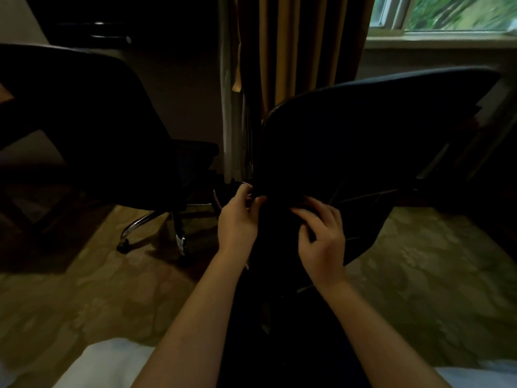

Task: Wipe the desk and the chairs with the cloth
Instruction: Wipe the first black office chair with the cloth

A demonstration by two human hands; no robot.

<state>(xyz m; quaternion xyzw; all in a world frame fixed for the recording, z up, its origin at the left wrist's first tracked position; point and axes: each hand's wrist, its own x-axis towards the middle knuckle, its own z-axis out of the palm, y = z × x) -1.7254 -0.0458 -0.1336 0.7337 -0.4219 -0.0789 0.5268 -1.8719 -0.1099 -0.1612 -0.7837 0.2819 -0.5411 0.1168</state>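
Dark cloth [279, 231] hangs against lower backrest of near chair [377, 130], between both hands. Left hand [237, 219] pinches cloth's left edge. Right hand [324, 242] grips cloth, fingers curled. Second chair [98, 121] stands left, apart.

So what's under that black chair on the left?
Under the left chair, shiny metal legs with a small wheel stand on the patterned carpet. The far legs are hidden in shadow behind the seat post.

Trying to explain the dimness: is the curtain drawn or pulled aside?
Pulled aside: the curtain hangs bunched left of the window, whose visible pane shows greenery.
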